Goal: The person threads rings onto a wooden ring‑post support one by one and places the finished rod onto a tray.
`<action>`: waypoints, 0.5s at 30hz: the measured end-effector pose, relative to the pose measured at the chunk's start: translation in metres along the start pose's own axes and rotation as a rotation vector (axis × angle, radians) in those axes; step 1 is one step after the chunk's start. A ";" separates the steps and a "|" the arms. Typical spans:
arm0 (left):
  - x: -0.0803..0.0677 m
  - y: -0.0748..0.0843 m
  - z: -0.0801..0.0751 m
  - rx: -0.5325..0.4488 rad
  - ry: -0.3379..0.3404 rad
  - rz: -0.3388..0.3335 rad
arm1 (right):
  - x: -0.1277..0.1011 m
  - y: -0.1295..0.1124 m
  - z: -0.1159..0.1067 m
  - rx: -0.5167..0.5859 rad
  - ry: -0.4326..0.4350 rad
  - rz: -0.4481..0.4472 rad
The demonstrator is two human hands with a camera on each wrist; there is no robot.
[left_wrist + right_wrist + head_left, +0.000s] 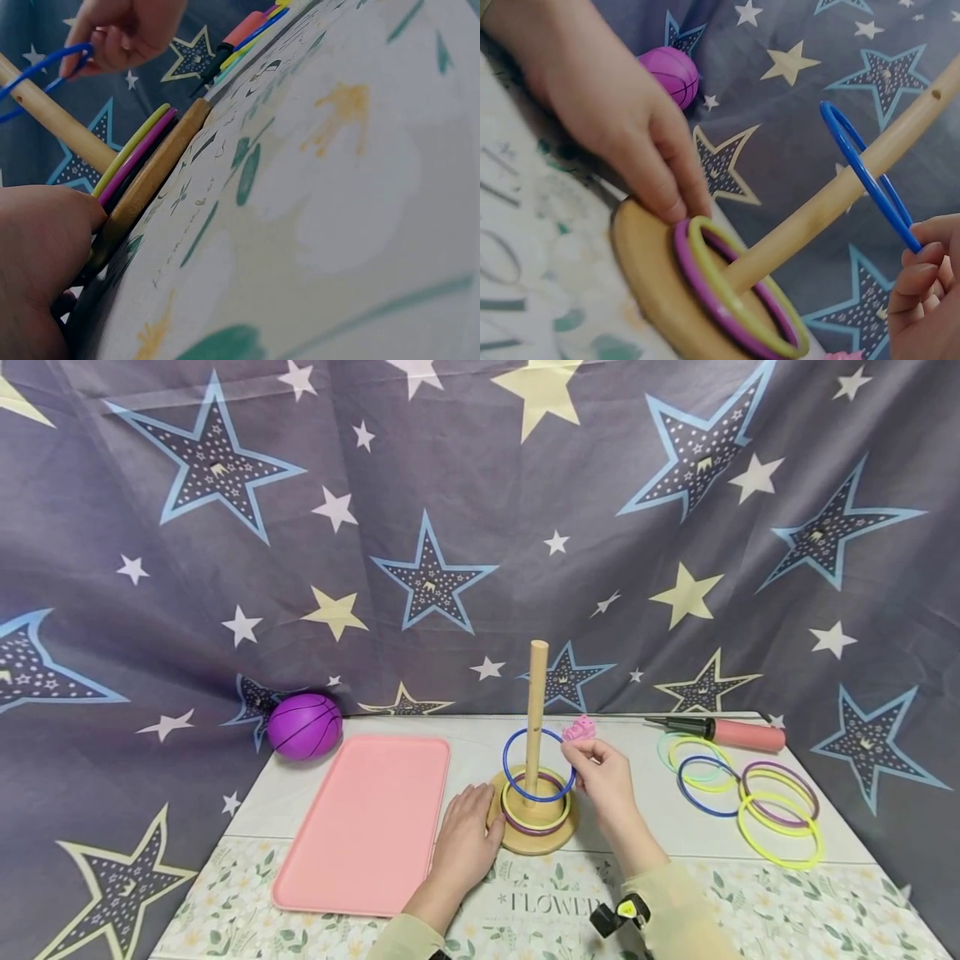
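A wooden peg (536,710) stands upright on a round wooden base (534,839) near the table's middle. A purple ring and a yellow-green ring (739,300) lie on the base around the peg. My right hand (603,768) pinches a blue ring (537,766) that hangs tilted around the peg, above the other rings. The blue ring (866,176) and my fingertips (922,259) show in the right wrist view. My left hand (468,831) rests against the base's left edge, fingers (660,187) pressing on it; in the left wrist view my left hand (41,247) touches the base (154,176).
A pink tray (367,822) lies left of the base, a purple ball (304,725) behind it. Several loose rings (738,789) lie at the right, with a pink pump (723,732) behind them. A small pink toy (580,727) sits behind the peg. Star-patterned cloth hangs behind.
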State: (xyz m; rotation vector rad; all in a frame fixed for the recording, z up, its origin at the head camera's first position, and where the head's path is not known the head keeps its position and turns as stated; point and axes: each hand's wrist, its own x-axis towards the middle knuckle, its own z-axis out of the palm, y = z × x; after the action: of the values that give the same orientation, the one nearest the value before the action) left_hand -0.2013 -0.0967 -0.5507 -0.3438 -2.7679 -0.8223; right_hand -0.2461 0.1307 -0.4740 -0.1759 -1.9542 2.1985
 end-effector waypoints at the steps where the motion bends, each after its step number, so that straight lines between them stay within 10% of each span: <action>1: 0.000 0.000 0.000 -0.001 0.000 0.000 | -0.001 0.003 -0.001 -0.004 0.002 0.004; 15: 0.002 0.000 0.001 0.011 0.011 0.013 | 0.000 0.024 -0.010 0.009 -0.002 0.041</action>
State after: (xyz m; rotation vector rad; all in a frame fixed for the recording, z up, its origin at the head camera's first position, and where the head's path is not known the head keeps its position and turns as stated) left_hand -0.2030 -0.0958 -0.5513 -0.3531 -2.7557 -0.8038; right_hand -0.2451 0.1374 -0.4985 -0.2146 -1.9587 2.2327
